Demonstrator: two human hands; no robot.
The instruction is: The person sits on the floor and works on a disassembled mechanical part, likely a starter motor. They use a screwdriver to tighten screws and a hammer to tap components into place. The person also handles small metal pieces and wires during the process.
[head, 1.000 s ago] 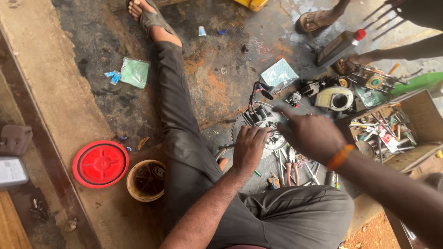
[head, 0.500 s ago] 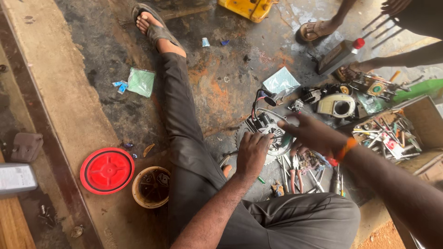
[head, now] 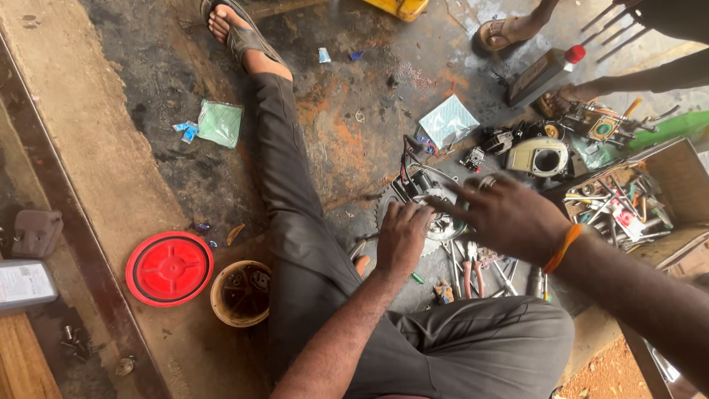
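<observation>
engine part [head: 427,198] lies under both hands' grip.

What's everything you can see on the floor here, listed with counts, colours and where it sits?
engine part: one, grey metal with wires, between both hands
red lid: one, floor at left
tub: one, tan, beside red lid
green packet: one, upper left floor
pale packet: one, above engine part
bottle: one, grey with red cap, upper right
box of tools: one, cardboard, right
pliers: several hand tools, under right hand
left hand: on engine part
right hand: orange wristband, over engine part
</observation>
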